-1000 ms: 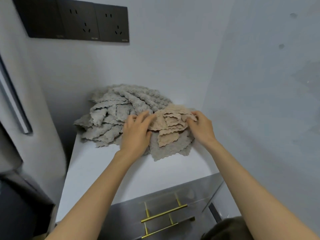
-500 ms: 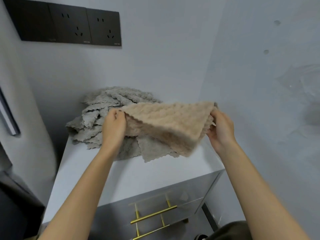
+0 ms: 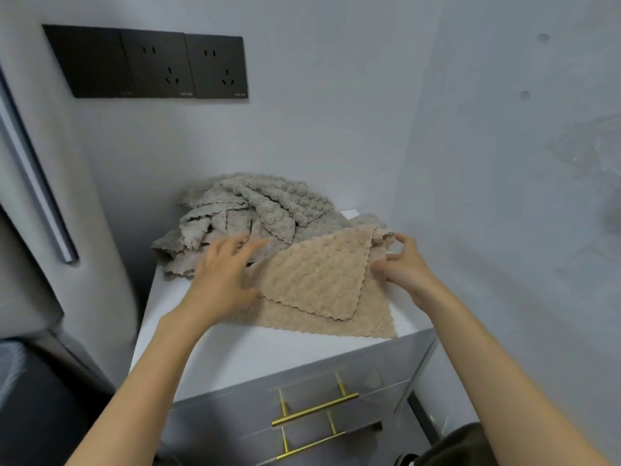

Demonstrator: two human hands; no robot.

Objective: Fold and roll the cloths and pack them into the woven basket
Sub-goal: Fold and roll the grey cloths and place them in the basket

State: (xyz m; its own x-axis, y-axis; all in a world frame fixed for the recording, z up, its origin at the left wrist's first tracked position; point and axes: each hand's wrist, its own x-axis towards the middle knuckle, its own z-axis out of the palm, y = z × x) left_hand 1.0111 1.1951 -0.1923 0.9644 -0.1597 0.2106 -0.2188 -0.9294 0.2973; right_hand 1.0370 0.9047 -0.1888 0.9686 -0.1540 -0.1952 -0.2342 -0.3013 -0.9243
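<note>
The heap of grey cloths [image 3: 248,210] sits bunched at the back left corner of the worktop [image 3: 268,351], none of it folded yet. My left grip [image 3: 223,280] lies flat with fingers straight and spread, holding nothing. Its palm is on the left edge of the beige cloth [image 3: 312,280] and its fingertips reach over the near side of the heap. That cloth is spread toward the front right corner, with one flap turned over it on a slant, so the fold is crooked. My right grip [image 3: 406,264] is at the cloth's right edge near the back, fingers curved. I cannot tell whether it pinches the scalloped hem or only touches it. The woven basket is out of sight.

To fold well, I judge I should pin the left side flat and lift the flap. Then I would bring edge to edge squarely and smooth outward before rolling. This plush fabric will likely spring open if the roll starts loose.
</note>
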